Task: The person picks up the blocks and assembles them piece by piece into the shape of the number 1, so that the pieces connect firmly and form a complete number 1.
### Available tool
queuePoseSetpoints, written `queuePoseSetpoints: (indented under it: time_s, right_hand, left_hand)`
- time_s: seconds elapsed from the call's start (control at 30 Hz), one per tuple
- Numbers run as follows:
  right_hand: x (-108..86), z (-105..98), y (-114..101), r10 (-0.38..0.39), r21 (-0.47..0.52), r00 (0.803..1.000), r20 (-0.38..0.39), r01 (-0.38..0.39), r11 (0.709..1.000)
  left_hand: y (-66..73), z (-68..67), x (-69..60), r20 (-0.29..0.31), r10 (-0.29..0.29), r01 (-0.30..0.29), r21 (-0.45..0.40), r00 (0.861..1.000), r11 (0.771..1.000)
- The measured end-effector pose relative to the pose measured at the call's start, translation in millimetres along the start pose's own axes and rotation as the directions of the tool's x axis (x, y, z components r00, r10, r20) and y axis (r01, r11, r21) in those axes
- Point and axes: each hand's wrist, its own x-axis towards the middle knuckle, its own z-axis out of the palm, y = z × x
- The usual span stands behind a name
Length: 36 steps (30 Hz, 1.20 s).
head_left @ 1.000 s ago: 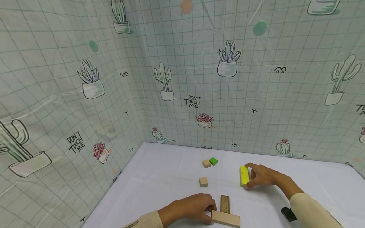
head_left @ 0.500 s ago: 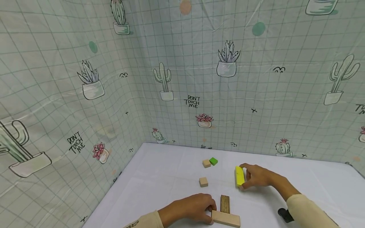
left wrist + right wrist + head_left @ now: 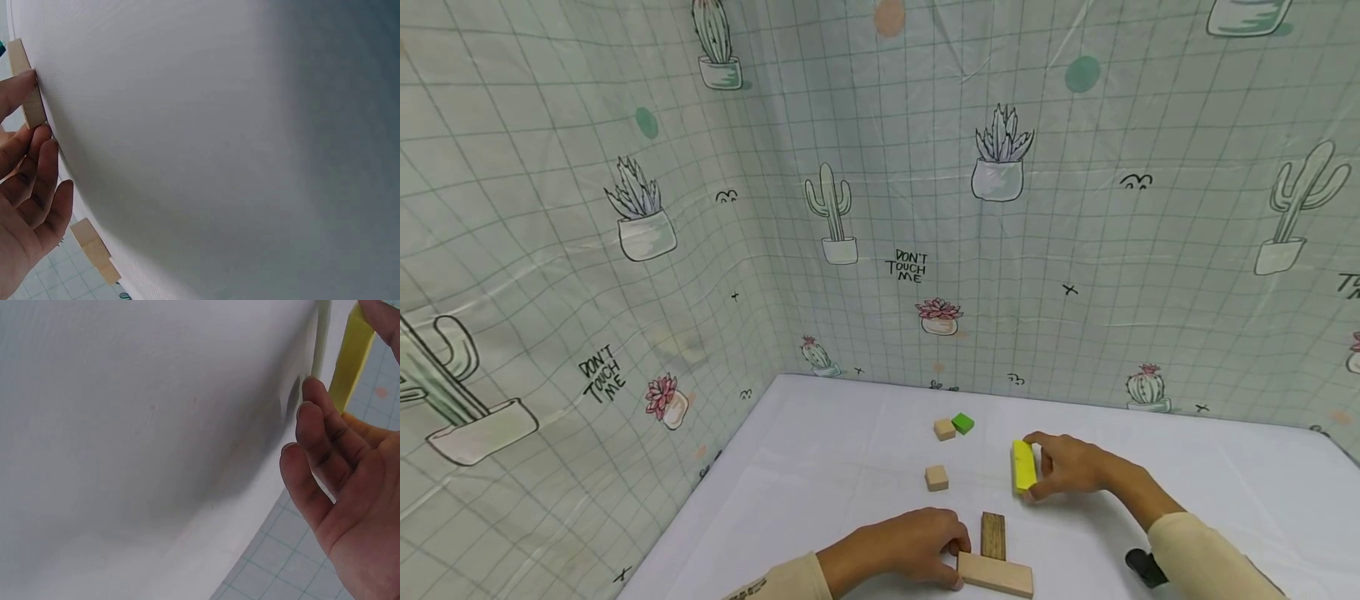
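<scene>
My right hand (image 3: 1070, 467) pinches a long yellow block (image 3: 1023, 467) by its two ends, thumb at the near end and a finger at the far end. The right wrist view shows the same yellow block (image 3: 351, 359) between thumb and forefinger, with the other fingers loosely bent beside it. At the near side of the table, my left hand (image 3: 917, 546) grips the left end of a flat pale wooden block (image 3: 996, 575). In the left wrist view the thumb lies against this block (image 3: 20, 56). A dark brown wooden block (image 3: 992, 536) stretches away behind the pale one, touching its long side.
A small pale wooden cube (image 3: 936, 477) sits left of the yellow block. Farther back, another pale cube (image 3: 944, 429) touches a green cube (image 3: 963, 423). A black object (image 3: 1145, 567) is at the right sleeve. A grid-patterned curtain (image 3: 880, 208) borders the white table (image 3: 820, 450).
My right hand has slid the yellow block leftward across the table, toward the small cubes. The left hand and the blocks by it have stayed in place.
</scene>
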Motion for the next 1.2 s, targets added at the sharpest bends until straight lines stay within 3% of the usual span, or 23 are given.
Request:
queuePoseSetpoints:
  time_s: [0.73, 1.2]
  right_hand:
    - [3.1, 9.5, -18.5, -0.009, -0.032, 1.000, 0.001, 0.009, 0.999]
    - [2.2, 13.1, -27.8, -0.014, -0.041, 1.000, 0.006, 0.014, 0.999]
  left_hand:
    - [0.6, -0.8, 3.1, 0.029, -0.043, 0.044, -0.024, 0.999, 0.999]
    - [1.2, -0.4, 1.4, 0.009, -0.030, 0.030, -0.014, 1.000, 0.999]
